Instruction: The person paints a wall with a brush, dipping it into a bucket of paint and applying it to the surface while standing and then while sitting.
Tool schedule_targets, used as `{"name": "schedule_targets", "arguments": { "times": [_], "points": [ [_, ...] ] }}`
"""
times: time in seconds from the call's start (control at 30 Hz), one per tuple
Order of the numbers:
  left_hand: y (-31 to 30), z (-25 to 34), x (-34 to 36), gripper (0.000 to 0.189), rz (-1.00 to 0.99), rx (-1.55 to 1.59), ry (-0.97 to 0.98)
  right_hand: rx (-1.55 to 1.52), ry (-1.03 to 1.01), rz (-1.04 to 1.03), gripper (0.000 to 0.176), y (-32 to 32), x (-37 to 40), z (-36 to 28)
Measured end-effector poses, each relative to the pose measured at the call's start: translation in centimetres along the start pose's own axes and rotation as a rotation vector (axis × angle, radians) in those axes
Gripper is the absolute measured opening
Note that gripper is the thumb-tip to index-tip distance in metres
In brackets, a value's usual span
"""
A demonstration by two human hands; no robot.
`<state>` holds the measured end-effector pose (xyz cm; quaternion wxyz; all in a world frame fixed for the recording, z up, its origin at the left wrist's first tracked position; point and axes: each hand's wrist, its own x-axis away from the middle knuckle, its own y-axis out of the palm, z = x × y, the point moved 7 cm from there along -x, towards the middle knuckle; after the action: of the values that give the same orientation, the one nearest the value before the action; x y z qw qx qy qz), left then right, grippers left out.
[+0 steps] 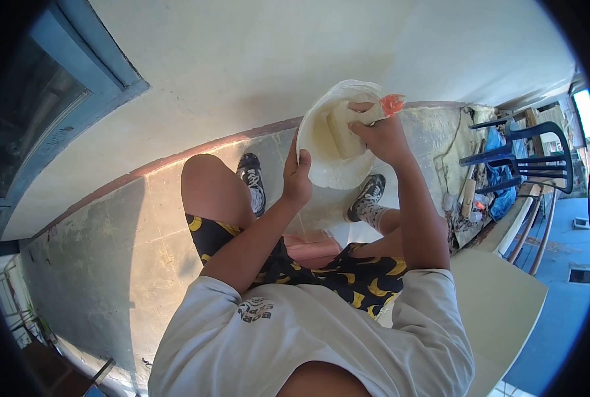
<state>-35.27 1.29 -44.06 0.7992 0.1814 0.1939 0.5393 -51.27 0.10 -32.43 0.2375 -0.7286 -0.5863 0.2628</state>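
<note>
My left hand [297, 176] grips the near left rim of a white basin [340, 177], thumb on the inside and fingers behind the wall. The basin is tipped toward me, its inside coated with a cream, paint-like substance. In my right hand [382, 137] is a wide paint brush [340, 134], cream-smeared over its head and handle, with red at the handle's end. My fingers wrap the handle where it meets the head. The brush head lies over the basin's inside and overlaps its wall in this view.
A pale wall [242, 59] with a reddish base strip rises ahead. A blue-framed window [76, 46] is at left. On the right are a dark blue plastic chair [540, 155], a blue tarp [503, 198] and debris. A reddish seat [311, 249] shows between my legs.
</note>
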Motion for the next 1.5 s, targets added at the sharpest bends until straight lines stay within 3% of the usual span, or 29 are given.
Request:
{"name": "schedule_targets", "arguments": {
  "times": [0.33, 0.4, 0.43, 0.5, 0.6, 0.63, 0.67, 0.87, 0.97, 1.03, 1.07, 1.13, 1.27, 1.4, 1.5],
  "points": [
    [-0.1, 0.5, -0.1, 0.055, 0.085, 0.005, -0.028, -0.205, 0.046, 0.099, 0.032, -1.8, 3.6, -2.5],
    [-0.8, -0.2, -0.1, 0.054, 0.131, 0.011, -0.093, -0.205, -0.173, 0.397, 0.034, -1.4, 6.3, -2.8],
    [-1.3, -1.0, 0.0, 0.054, 0.172, 0.019, -0.162, -0.207, -0.174, 0.399, 0.034, -0.6, 6.8, -1.2],
    [-2.0, -2.3, 0.1, 0.058, 0.192, 0.016, -0.175, -0.087, -0.164, 0.213, 0.037, 1.7, 7.3, 1.4],
    [-2.7, -3.7, -0.2, 0.061, 0.212, 0.043, -0.202, -0.091, -0.146, 0.347, 0.037, 1.4, 8.9, 1.2],
    [-2.9, -4.2, 0.0, 0.061, 0.198, 0.063, -0.231, 0.006, -0.284, 0.367, 0.036, 1.7, 9.2, 0.7],
    [-3.1, -4.5, 0.0, 0.061, 0.192, 0.060, -0.231, 0.005, -0.282, 0.373, 0.036, 1.8, 9.4, 0.9],
    [-3.8, -6.3, 0.2, 0.058, 0.221, 0.066, -0.322, -0.142, -0.125, 0.350, 0.035, 2.2, 9.6, 1.6],
    [-3.9, -6.6, -0.1, 0.058, 0.207, 0.044, -0.332, -0.246, -0.073, 0.353, 0.038, 2.7, 9.0, 3.9],
    [-3.9, -6.4, 0.1, 0.059, 0.212, 0.051, -0.305, -0.632, 0.239, 0.347, 0.041, 2.9, 9.6, 6.0],
    [-4.1, -6.7, 0.2, 0.059, 0.213, 0.046, -0.312, -0.635, 0.247, 0.347, 0.041, 2.9, 9.7, 6.6],
    [-4.4, -7.2, 0.1, 0.060, 0.218, 0.041, -0.297, -1.128, 0.398, 0.423, 0.043, 3.9, 10.0, 9.2],
    [-3.7, -6.9, 0.4, 0.061, 0.200, 0.083, -0.375, -1.524, 0.561, 0.561, 0.044, 4.7, 10.4, 9.9],
    [-3.2, -7.0, 0.3, 0.061, 0.192, 0.131, -0.383, -1.587, 0.516, 0.503, 0.043, 4.3, 9.8, 9.5],
    [-3.0, -7.2, 0.6, 0.060, 0.213, 0.143, -0.402, -1.469, 0.415, 0.512, 0.042, 2.4, 9.5, 7.8]
  ]
}}
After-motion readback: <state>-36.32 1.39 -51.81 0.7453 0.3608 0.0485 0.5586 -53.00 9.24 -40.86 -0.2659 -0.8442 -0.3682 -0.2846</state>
